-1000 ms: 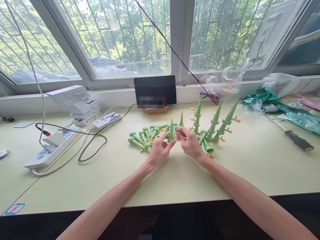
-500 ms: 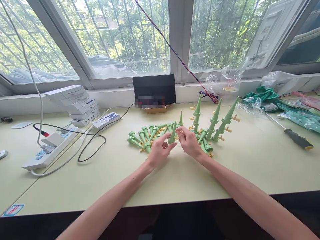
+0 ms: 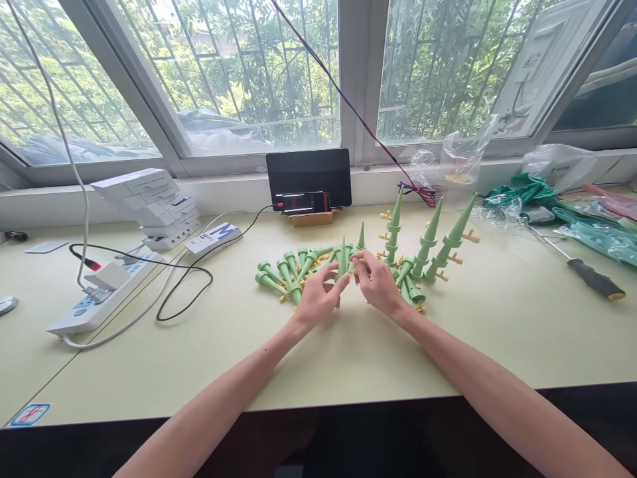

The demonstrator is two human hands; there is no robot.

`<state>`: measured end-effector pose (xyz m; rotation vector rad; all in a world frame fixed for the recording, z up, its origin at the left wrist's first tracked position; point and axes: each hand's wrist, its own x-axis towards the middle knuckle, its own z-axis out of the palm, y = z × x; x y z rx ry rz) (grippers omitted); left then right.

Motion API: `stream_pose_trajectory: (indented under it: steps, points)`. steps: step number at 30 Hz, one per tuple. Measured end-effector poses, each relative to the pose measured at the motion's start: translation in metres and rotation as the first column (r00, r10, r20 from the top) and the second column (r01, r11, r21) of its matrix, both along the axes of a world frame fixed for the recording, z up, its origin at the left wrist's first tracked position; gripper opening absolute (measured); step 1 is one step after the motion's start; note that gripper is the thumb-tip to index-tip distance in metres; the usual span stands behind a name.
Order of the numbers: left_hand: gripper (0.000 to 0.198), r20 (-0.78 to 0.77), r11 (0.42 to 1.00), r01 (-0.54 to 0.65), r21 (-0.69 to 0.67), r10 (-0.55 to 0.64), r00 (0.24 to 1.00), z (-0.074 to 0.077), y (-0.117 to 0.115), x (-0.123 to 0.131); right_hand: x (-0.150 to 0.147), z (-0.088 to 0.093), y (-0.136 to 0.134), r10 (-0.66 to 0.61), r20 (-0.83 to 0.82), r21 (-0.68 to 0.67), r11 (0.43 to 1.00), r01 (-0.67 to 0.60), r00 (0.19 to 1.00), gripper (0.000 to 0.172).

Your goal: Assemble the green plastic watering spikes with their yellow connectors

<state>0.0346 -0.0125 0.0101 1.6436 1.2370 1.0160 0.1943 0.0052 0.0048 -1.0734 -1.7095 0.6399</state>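
My left hand [image 3: 318,295] is closed around a green plant watering spike [image 3: 342,260], which stands point up between thumb and fingers. On its right side, the fingertips of my right hand [image 3: 377,285] pinch at the spike's small yellow valve [image 3: 351,271], which they partly hide. Behind and left of my hands lies a heap of similar green spikes [image 3: 284,269] with yellow valves. To the right, spikes are nested into upright stacks: one straight stack [image 3: 393,232], a tilted stack [image 3: 426,240] and another leaning stack [image 3: 454,238]. More spikes [image 3: 412,287] lie at their base, beside my right wrist.
A phone [image 3: 306,202] leans against a black tablet [image 3: 323,169] by the window. Left are stacked white boxes [image 3: 149,206], a power strip [image 3: 79,315] and loose cables. A screwdriver [image 3: 594,277] and plastic bags [image 3: 602,236] lie right. The table's front edge [image 3: 348,403] is near.
The held spike has tipped from a slight rightward lean to nearly upright and sits slightly lower in my left hand. My right fingers stay beside it. The view has shifted a little.
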Motion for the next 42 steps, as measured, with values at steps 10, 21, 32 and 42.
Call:
stream_pose_trajectory:
  steps: [10, 21, 32, 42]
  points:
    - [0.046, 0.096, 0.998, 0.022, -0.054, -0.016, 0.995, 0.0048, -0.0003, -0.0008, 0.0004, -0.0001, 0.0001, 0.041, 0.027, 0.027, 0.999, -0.041, 0.999, 0.019]
    - [0.046, -0.062, 0.998, -0.014, 0.057, 0.018, 0.998, -0.0003, -0.0009, -0.0027, 0.0014, -0.0033, 0.0013, 0.031, 0.007, -0.004, 0.999, -0.031, 0.999, 0.019]
    - [0.038, -0.081, 0.996, 0.033, 0.081, -0.026, 0.996, 0.0019, -0.0034, -0.0015, 0.0010, 0.0003, -0.0020, 0.034, 0.001, -0.039, 0.999, -0.034, 0.999, 0.022]
    - [0.035, -0.110, 0.994, 0.020, 0.107, -0.008, 0.994, 0.0014, -0.0046, -0.0015, 0.0002, -0.0008, -0.0014, 0.042, -0.001, -0.078, 0.996, -0.042, 0.999, 0.022]
